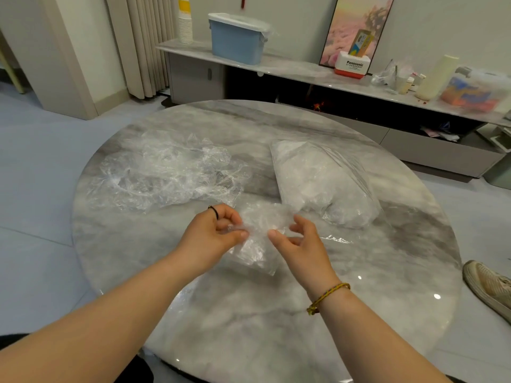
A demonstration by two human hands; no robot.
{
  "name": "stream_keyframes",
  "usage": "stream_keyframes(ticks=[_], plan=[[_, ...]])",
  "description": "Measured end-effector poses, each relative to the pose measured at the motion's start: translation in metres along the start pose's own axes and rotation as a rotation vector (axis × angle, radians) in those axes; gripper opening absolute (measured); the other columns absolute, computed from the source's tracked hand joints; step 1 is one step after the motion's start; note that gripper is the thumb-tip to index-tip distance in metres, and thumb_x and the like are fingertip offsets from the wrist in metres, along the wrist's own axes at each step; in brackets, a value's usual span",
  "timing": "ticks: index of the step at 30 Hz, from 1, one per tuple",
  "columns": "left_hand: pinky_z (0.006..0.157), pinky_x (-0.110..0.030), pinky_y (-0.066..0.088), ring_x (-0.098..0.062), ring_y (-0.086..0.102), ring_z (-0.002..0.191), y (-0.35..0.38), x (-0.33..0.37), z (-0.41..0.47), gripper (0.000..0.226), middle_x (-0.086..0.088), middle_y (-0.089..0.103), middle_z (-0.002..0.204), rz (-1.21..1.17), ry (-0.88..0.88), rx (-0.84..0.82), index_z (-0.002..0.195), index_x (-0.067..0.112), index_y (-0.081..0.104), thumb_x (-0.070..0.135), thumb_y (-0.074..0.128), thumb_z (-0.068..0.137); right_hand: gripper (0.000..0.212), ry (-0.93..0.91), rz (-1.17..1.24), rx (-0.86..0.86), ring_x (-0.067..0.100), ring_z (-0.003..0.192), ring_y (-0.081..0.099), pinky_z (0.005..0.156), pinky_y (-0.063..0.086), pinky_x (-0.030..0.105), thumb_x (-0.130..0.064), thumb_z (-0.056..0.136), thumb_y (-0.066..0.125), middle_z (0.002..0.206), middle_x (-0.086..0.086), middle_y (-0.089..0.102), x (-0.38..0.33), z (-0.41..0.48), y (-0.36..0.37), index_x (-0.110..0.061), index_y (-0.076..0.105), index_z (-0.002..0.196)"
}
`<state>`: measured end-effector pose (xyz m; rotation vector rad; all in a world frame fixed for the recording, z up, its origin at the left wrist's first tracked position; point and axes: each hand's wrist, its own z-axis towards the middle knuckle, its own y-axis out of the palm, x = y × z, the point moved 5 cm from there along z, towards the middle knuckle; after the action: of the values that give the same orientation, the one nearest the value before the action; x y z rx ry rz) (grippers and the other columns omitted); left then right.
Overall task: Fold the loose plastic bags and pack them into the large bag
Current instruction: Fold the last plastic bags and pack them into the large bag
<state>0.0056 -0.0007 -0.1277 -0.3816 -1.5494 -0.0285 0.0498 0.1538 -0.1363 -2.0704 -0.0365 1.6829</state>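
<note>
With left hand (213, 233) and right hand (298, 244), pinches small clear bag (260, 252); loose bags (166, 172) at ten o'clock, large bag (318, 181) at one.

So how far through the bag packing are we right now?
Partly done: the large bag already looks stuffed with white plastic. In hand: the left hand pinches a single bag, with the right hand at its other edge; it isn't folded flat yet. Left to do: the crumpled pile of loose bags, all to be folded and packed.
</note>
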Motion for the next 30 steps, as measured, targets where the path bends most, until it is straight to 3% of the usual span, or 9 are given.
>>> stream_keyframes(ticks=[4,6,9,12,14,16,20,26,30], plan=[[0.052,-0.005,0.04,0.003,0.052,0.048,0.018,0.012,0.001,0.026,0.006,0.053,0.059,-0.042,0.022,-0.064,0.071,0.02,0.052,0.0,0.067,0.078,0.026,0.174,0.426,-0.321,0.012,0.075,0.06,0.064,0.047,0.021,-0.028,0.084,0.062,0.099,0.009,0.062,0.004,-0.001,0.006,-0.01,0.061,0.101],[0.053,-0.005,0.041,-0.003,0.053,0.055,0.028,0.016,0.002,0.026,0.003,0.054,0.065,-0.046,0.027,-0.073,0.072,0.021,0.051,0.001,0.067,0.079,0.03,0.157,0.518,-0.39,0.018,0.079,0.057,0.066,0.042,0.024,-0.032,0.072,0.073,0.093,0.009,0.063,0.007,0.004,0.003,-0.011,0.067,0.093],[0.053,-0.004,0.041,-0.002,0.054,0.059,0.043,0.022,0.005,0.026,0.004,0.055,0.07,-0.06,0.035,-0.084,0.073,0.022,0.05,0.002,0.066,0.08,0.041,0.163,0.565,-0.316,0.017,0.069,0.055,0.06,0.041,0.023,-0.031,0.066,0.078,0.075,0.009,0.062,0.013,0.012,-0.013,0.002,0.066,0.087],[0.062,-0.004,0.041,0.001,0.053,0.07,0.054,0.026,0.008,0.021,0.011,0.055,0.08,-0.045,0.066,-0.053,0.077,0.026,0.05,0.011,0.064,0.083,0.009,0.167,0.599,-0.125,0.005,0.048,0.057,0.045,0.043,0.014,-0.009,0.086,0.056,0.054,-0.004,0.063,0.016,0.021,-0.037,-0.005,0.062,0.082],[0.073,-0.011,0.04,0.002,0.051,0.079,0.055,0.025,0.011,0.016,0.017,0.052,0.088,0.048,0.137,-0.008,0.081,0.03,0.051,0.018,0.061,0.085,0.014,0.165,0.571,0.059,0.002,0.037,0.052,0.037,0.037,0.011,-0.003,0.09,0.051,0.045,-0.007,0.057,0.019,0.03,-0.058,-0.009,0.057,0.078],[0.089,-0.016,0.034,-0.002,0.048,0.097,0.058,0.021,0.014,0.01,0.018,0.047,0.106,0.225,0.183,-0.009,0.094,0.031,0.057,0.024,0.058,0.088,0.016,0.159,0.512,0.207,0.004,0.038,0.051,0.035,0.035,0.012,-0.002,0.09,0.05,0.051,-0.003,0.055,0.024,0.041,-0.075,-0.012,0.056,0.08],[0.113,-0.024,0.019,-0.013,0.024,0.137,0.077,0.002,0.019,0.044,0.005,0.015,0.152,0.559,0.149,-0.155,0.132,0.032,0.046,0.036,0.054,0.089,0.013,0.216,0.405,0.257,0.016,0.06,0.048,0.048,0.038,0.023,-0.002,0.089,0.047,0.072,0.002,0.051,0.034,0.072,-0.087,-0.013,0.055,0.09],[0.111,-0.022,0.003,-0.014,0.008,0.142,0.094,-0.008,0.027,0.061,0.006,-0.003,0.156,0.706,0.154,-0.231,0.146,0.03,0.012,0.04,0.043,0.094,0.025,0.214,0.131,0.244,0.022,0.068,0.044,0.059,0.039,0.026,0.0,0.086,0.048,0.074,0.01,0.045,0.029,0.119,-0.075,-0.012,0.041,0.065],[0.106,-0.016,-0.004,-0.007,0.003,0.141,0.097,-0.012,0.033,0.062,0.01,-0.002,0.155,0.755,0.181,-0.228,0.147,0.021,0.001,0.035,0.035,0.098,0.005,0.141,0.05,0.276,0.02,0.064,0.047,0.047,0.039,0.01,-0.004,0.09,0.048,0.087,0.014,0.055,0.013,0.137,-0.068,-0.008,0.051,0.093]])
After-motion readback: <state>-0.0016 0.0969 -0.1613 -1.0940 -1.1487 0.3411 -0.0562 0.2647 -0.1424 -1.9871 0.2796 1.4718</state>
